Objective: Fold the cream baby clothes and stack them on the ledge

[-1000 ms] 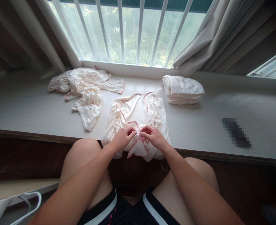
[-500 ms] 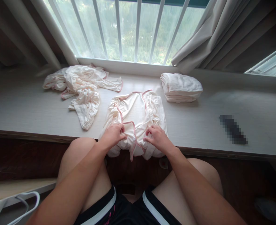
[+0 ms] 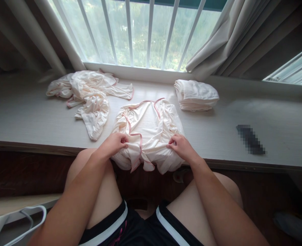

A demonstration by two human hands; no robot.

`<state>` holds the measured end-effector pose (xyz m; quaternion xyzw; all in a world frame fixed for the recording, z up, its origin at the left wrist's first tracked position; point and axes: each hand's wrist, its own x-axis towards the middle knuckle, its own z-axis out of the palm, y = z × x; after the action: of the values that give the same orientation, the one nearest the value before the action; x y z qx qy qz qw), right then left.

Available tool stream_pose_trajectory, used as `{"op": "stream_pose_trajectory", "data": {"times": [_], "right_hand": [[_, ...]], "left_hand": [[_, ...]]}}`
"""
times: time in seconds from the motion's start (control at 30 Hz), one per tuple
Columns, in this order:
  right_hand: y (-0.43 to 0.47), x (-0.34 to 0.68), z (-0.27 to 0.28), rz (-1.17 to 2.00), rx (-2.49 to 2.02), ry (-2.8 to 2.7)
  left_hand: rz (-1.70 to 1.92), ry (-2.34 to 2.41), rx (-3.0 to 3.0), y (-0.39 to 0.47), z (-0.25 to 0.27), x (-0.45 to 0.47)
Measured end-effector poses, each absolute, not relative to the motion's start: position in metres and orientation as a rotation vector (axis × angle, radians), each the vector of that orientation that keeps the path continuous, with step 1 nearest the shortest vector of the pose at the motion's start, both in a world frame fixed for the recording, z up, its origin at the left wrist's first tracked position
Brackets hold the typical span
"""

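A cream garment with pink piping (image 3: 151, 124), which looks like a pyjama top, lies spread on the window ledge. Its lower end hangs over the front edge toward my knees. My left hand (image 3: 118, 142) pinches the cloth on its left side, beside the pink trim. On the opposite side, my right hand (image 3: 178, 145) has its fingers closed on the cloth too. Folds run across the fabric between the two hands.
A crumpled heap of similar cream clothes (image 3: 89, 92) lies left on the ledge (image 3: 25, 116). Folded white cloth (image 3: 196, 95) is stacked at the back right. A pixelated dark object (image 3: 251, 139) lies farther right. Barred window and curtains (image 3: 217, 44) stand behind.
Both hands have moved apart, the left one leftward and the right one slightly rightward. The garment's front is pulled wider, and its pink-trimmed edge has shifted left.
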<state>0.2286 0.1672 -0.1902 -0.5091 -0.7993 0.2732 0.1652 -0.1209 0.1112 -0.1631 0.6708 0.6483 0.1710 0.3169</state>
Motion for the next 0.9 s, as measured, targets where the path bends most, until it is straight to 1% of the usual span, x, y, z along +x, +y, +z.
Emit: {"op": "stream_pose_trajectory", "data": {"times": [0.3,0.5,0.67,0.9], "right_hand": [[0.177,0.261,-0.197,0.726,-1.593,-2.168],[0.176,0.279,-0.196,0.654,-1.697,-2.086],[0.171,0.289,-0.193,0.629,-1.746,-2.056],[0.156,0.271,-0.189,0.752,-1.552,-2.12]], "left_hand": [[0.504,1.683,1.636,0.111,-0.158,-0.131],[0.525,1.861,1.551,0.108,-0.158,-0.15],[0.483,1.876,1.513,0.104,-0.161,-0.154],[0.451,1.823,1.695,0.102,-0.16,-0.121]]}}
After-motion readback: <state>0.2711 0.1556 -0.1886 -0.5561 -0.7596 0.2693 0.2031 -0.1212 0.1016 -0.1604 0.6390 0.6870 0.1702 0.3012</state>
